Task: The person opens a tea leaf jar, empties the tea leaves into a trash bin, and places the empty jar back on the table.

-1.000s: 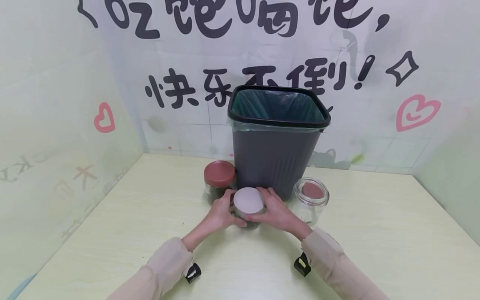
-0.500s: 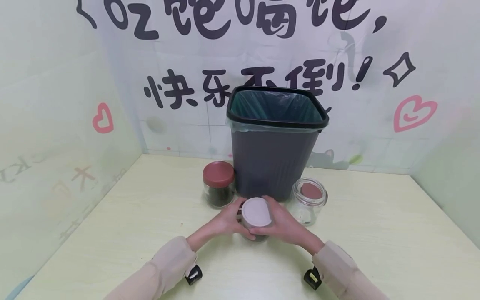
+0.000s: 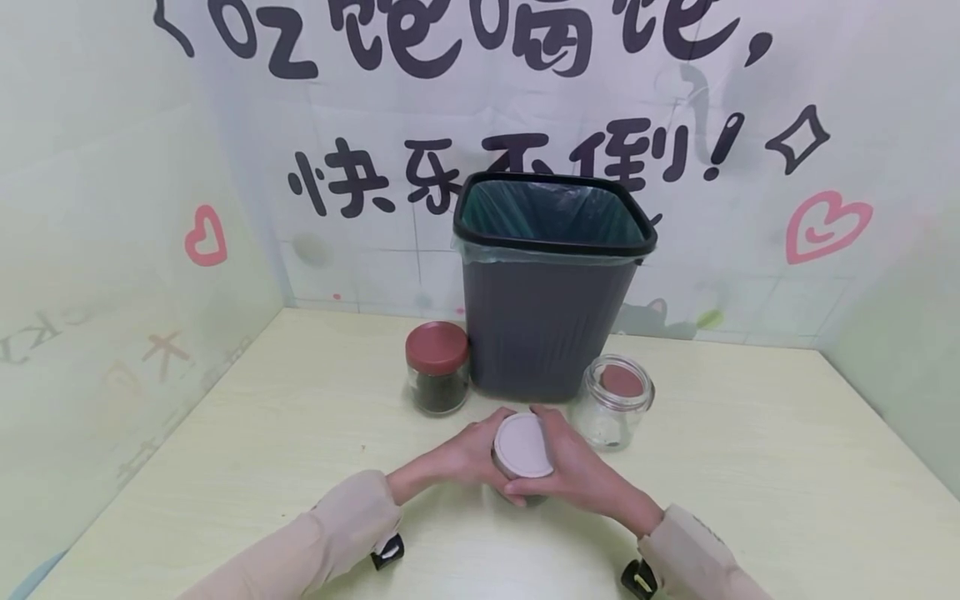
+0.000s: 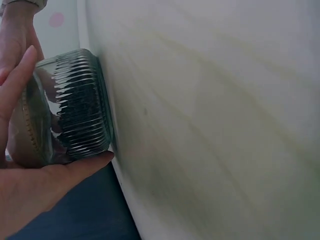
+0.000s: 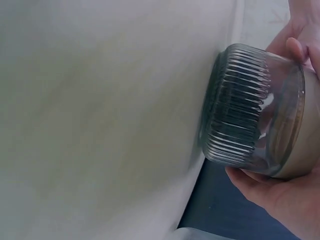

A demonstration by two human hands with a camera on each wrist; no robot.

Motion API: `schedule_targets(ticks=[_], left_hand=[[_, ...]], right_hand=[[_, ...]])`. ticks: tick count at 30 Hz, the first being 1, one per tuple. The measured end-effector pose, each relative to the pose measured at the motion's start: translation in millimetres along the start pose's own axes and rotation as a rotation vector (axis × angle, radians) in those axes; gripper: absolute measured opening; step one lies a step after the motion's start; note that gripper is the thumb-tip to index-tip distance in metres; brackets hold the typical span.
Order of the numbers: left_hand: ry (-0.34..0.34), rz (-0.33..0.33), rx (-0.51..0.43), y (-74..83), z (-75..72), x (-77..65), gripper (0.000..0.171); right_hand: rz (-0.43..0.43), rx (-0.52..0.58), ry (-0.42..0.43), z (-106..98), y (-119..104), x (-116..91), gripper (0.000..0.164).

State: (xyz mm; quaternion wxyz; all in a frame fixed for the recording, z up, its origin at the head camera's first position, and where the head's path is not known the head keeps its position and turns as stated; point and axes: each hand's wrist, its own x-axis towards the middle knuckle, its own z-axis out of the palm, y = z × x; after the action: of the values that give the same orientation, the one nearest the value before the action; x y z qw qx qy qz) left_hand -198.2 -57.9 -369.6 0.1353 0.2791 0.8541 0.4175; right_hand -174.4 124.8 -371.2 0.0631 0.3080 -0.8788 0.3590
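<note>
both hands, left hand point(image 3: 465, 454) and right hand point(image 3: 573, 467), curled round ribbed glass jar point(image 3: 521, 467) with pale lid point(image 3: 522, 445), upright on table point(image 3: 750, 467) just in front of grey bin point(image 3: 547, 325). risk as judged: smooth glass slipping in grip or tipping, dark contents spilling, or knocking open jar point(image 3: 617, 402) right of bin; red-lidded jar point(image 3: 438, 369) left of bin.

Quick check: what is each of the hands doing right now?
Left hand: grips the ribbed glass jar from its left side.
Right hand: grips the same jar at its pale lid.
</note>
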Motion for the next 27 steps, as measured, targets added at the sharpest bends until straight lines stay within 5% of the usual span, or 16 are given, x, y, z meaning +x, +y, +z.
schedule_targets(ticks=[11,27], left_hand=[[-0.01,0.06,0.069,0.3,3.9,0.5,0.077],[-0.041,0.054,0.049,-1.3,4.8,-1.9,0.077]], right_hand=[[-0.099,-0.139,0.03,1,-1,-7,0.065],[-0.144,-0.165,-0.056,-10,1,-6,0.069]])
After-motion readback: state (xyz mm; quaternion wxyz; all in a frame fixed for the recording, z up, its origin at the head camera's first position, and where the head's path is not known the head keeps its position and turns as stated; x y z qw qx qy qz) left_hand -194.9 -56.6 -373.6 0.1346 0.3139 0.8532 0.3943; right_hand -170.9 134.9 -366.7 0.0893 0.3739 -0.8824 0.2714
